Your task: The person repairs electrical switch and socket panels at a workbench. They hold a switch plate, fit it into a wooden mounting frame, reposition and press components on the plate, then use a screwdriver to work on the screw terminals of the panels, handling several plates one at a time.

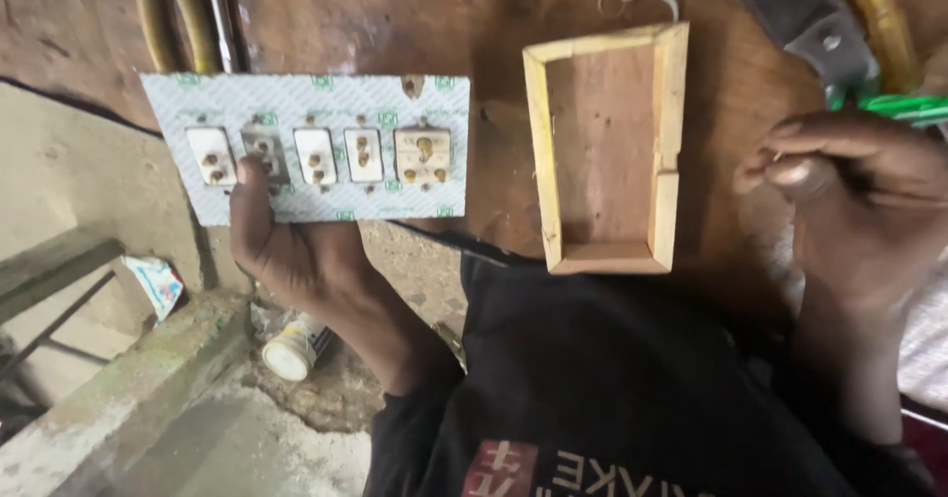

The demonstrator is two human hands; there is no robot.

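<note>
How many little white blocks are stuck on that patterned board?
5, in one row on the board: four narrow ones, one wider at the right end. The left hand's thumb partly covers the second.

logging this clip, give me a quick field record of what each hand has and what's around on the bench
left hand: left hand grips the switch panel at its lower edge, back side up, thumb on it
panel: white patterned plate with five switch and socket modules in a row
right hand: right hand closed; any item in it is too small to tell
wooden frame: open rectangular wooden frame lies flat on the bench, between the hands
tools: yellow-handled screwdriver and green-handled tool near the right hand
</note>
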